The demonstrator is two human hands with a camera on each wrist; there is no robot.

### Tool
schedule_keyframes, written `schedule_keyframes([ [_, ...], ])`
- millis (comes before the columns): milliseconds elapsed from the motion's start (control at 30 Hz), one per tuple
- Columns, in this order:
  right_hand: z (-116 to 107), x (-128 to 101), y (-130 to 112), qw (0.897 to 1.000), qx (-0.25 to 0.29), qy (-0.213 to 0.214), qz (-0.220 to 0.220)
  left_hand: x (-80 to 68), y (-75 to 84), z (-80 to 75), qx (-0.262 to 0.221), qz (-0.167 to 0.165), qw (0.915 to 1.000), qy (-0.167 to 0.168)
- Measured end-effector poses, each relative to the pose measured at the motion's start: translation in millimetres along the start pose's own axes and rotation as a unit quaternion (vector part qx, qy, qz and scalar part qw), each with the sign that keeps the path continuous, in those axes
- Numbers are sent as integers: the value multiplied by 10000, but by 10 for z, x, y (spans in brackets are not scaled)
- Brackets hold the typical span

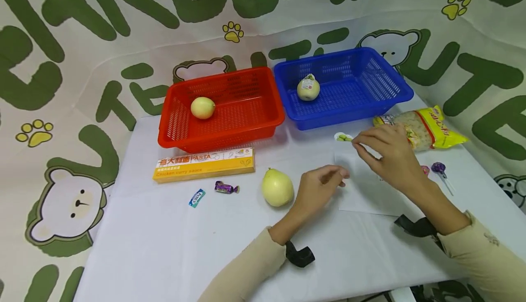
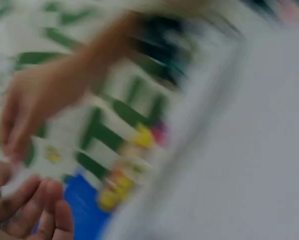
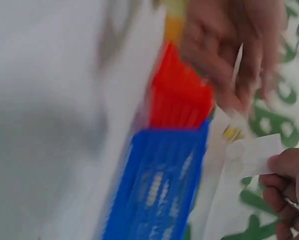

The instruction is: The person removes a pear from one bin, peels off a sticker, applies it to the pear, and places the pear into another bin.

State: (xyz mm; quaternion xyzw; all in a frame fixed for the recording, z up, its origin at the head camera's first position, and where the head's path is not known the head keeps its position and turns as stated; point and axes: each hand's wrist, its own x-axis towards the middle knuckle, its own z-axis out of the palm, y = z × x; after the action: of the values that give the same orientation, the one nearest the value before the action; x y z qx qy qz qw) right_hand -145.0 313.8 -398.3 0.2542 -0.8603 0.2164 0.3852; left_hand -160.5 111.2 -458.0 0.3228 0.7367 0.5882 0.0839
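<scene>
My right hand (image 1: 384, 156) pinches a small white label (image 1: 342, 137) with a green fruit picture between thumb and fingertips. In the right wrist view the label (image 3: 257, 154) shows its pale side. Left of it, my left hand (image 1: 318, 188) hovers with loosely bent fingers and holds nothing. Both hands are over a white sheet of paper (image 1: 361, 197) on the table. A yellow-green pear (image 1: 277, 188) stands just left of my left hand. Another pear (image 1: 308, 88), with a label on it, sits in the blue basket (image 1: 345, 115).
The red basket (image 1: 230, 135) holds a pale yellow fruit (image 1: 202, 108). In front lie a pasta box (image 1: 205, 165), a purple wrapped candy (image 1: 226, 187) and a small blue-green packet (image 1: 197, 198). A yellow food bag (image 1: 441, 128) and a purple lollipop (image 1: 439, 169) lie at right.
</scene>
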Motion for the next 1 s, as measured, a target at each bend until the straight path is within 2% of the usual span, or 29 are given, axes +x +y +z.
schedule_keyframes([
  [33,10,9,-84,9996,9,102,-260,7,68,-45,-953,-334,9942,380],
  [67,25,18,-170,9986,10,192,-497,12,137,-102,-1679,-595,9816,688],
  [100,41,33,-255,9971,26,282,-710,16,212,-168,-2200,-848,9677,895],
  [133,55,48,-332,9954,41,330,-902,21,277,-240,-2469,-1023,9579,1044],
  [167,69,65,-401,9939,66,351,-1046,21,334,-314,-2531,-1151,9537,1144],
  [200,87,86,-458,9928,131,375,-1133,14,375,-387,-2496,-1232,9529,1201],
  [267,122,117,-525,9923,393,350,-1122,-6,429,-522,-2302,-1238,9572,1241],
  [300,131,126,-544,9935,591,269,-934,-20,436,-585,-2200,-1202,9596,1276],
  [367,153,141,-571,9942,1059,43,-179,-69,425,-702,-1935,-1056,9660,1351],
  [400,172,159,-579,9904,1344,-88,300,-100,411,-756,-1813,-973,9687,1386],
  [433,194,176,-587,9834,1602,-284,804,-134,394,-804,-1700,-908,9709,1423],
  [500,239,230,-625,9597,1957,-832,1839,-210,363,-896,-1427,-834,9757,1439],
  [533,273,264,-644,9461,2073,-1121,2221,-251,353,-935,-1268,-786,9784,1428],
  [600,354,332,-679,9213,2280,-1624,2699,-329,341,-1004,-983,-685,9831,1385],
  [633,395,355,-695,9124,2335,-1800,2839,-364,336,-1034,-829,-617,9855,1349],
  [700,476,387,-725,9042,2380,-1983,2942,-431,325,-1095,-467,-463,9891,1314],
  [767,560,402,-752,9032,2410,-2014,2925,-493,306,-1155,-72,-333,9904,1343],
  [867,679,402,-786,9055,2365,-2065,2853,-573,258,-1241,595,-229,9872,1461],
  [1000,810,372,-834,9027,2341,-2234,2835,-674,197,-1316,1108,-508,9828,1389],
])
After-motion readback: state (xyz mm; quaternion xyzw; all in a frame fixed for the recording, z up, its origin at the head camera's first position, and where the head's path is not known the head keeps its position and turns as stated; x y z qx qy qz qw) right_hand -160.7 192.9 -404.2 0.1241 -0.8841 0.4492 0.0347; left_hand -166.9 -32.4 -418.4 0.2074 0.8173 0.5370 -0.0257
